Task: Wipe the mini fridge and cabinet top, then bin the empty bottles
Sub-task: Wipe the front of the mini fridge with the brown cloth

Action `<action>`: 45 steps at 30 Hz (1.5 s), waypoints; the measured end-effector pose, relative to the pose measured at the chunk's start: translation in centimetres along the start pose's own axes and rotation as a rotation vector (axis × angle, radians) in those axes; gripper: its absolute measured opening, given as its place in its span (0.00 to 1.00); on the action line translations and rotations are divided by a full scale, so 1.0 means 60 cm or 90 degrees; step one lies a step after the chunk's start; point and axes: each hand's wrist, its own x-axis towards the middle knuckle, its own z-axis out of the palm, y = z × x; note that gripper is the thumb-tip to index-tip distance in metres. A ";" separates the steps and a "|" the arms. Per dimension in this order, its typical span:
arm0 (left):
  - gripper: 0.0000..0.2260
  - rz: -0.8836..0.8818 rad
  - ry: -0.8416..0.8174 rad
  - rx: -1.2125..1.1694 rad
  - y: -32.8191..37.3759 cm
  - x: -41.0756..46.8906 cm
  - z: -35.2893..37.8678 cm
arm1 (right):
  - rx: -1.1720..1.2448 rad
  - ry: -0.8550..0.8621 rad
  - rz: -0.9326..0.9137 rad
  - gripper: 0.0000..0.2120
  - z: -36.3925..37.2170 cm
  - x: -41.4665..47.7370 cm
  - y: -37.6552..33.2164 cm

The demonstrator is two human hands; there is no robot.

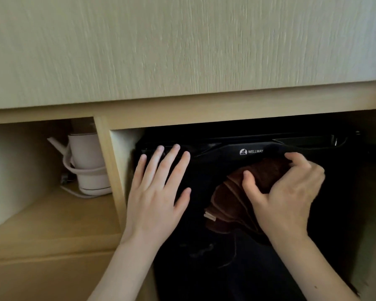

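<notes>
Left hand (159,190) lies flat, fingers spread and holding nothing, palm against the black door of the mini fridge (313,203) near its upper left corner. Fingertips reach the door's top edge. Right hand (289,192) is clenched around a bunched brown cloth (230,200), pressing it to the door just below the white "WELLWAY" badge, near the top edge and right of centre. A loose fold of cloth with a pale tag hangs down-left of the hand.

Fridge sits in the right-hand bay of a light wood cabinet (182,51). A thin upright divider (112,170) stands just beside the left hand's little-finger side; little room that way. A narrow dark gap runs between fridge top and the rail above it. Door surface below both hands is open.

Left bay holds a white electric kettle (88,164) with its cord looped round it, standing at the back right corner of that shelf, touching or nearly touching the divider; cannot tell which.

Fridge's lower part runs out of view. Its right side is lost in shadow; something dark and hinge-like shows there, unclear. Faint reflections on the glossy door, unreadable. Kettle top hidden behind the rail.
</notes>
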 end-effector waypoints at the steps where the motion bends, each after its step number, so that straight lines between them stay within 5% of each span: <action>1: 0.29 0.002 -0.002 0.012 -0.004 0.000 -0.003 | -0.011 0.006 0.016 0.38 0.003 0.000 -0.004; 9: 0.30 0.082 -0.005 0.106 -0.039 0.006 -0.023 | 0.106 0.100 0.016 0.21 0.041 -0.010 -0.054; 18: 0.28 0.091 0.031 0.117 -0.041 -0.003 -0.011 | 0.165 0.079 -0.216 0.20 0.039 0.001 -0.015; 29: 0.28 0.092 0.038 0.101 -0.045 -0.004 -0.006 | 0.106 0.109 0.049 0.24 0.025 -0.017 -0.053; 35: 0.29 0.085 0.015 0.088 -0.041 -0.006 -0.014 | 0.047 0.113 0.054 0.37 0.046 -0.026 -0.068; 42: 0.33 0.103 -0.002 0.016 -0.032 -0.001 -0.013 | 0.123 0.078 -0.208 0.32 0.067 -0.058 -0.059; 45: 0.36 0.097 -0.014 -0.029 -0.010 0.007 -0.004 | 0.174 0.084 -0.202 0.29 0.048 -0.035 -0.028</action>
